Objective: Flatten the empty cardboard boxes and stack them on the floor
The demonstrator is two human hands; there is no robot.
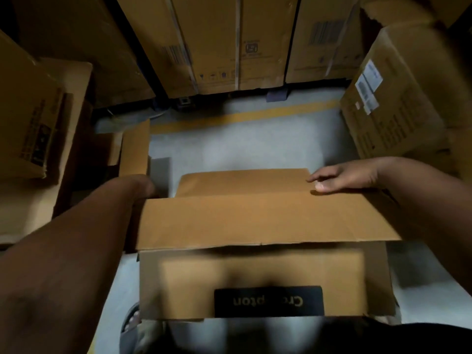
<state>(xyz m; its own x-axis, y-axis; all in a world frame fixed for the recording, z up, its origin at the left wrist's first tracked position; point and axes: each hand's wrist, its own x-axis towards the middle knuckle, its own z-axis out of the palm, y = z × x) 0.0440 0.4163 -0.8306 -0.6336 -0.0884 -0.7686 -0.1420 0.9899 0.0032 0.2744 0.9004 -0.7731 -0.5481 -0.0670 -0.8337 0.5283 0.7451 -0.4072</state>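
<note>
Head view, dim light, edges blurred.

Cardboard box point(255, 251): centre of view, in front of the person and above the grey floor point(242, 146). Near flap point(265, 218) is folded across the top. Far flap point(242, 181) sticks out beyond it. The side facing the camera carries a dark label point(268, 301) with light lettering, seen upside down. Whether the box rests on the floor or is held up, cannot tell.

Right hand point(347, 177): at the far right corner of the box top. Fingers straight, lying flat on the far flap, thumb against the fold line between the two flaps. Grip released; the hand presses, it does not clasp.

Left hand point(145, 186): at the far left corner of the box; the forearm runs diagonally from the lower left. The fingers are hidden behind the box edge, so the state of its grip cannot be told.

Surroundings: tall cartons point(229, 44) stand along the back. A tilted carton point(398, 98) with a white sticker sits at right. More cardboard point(38, 118) is piled at left. A yellow stripe point(245, 116) crosses the floor near the back cartons.
</note>
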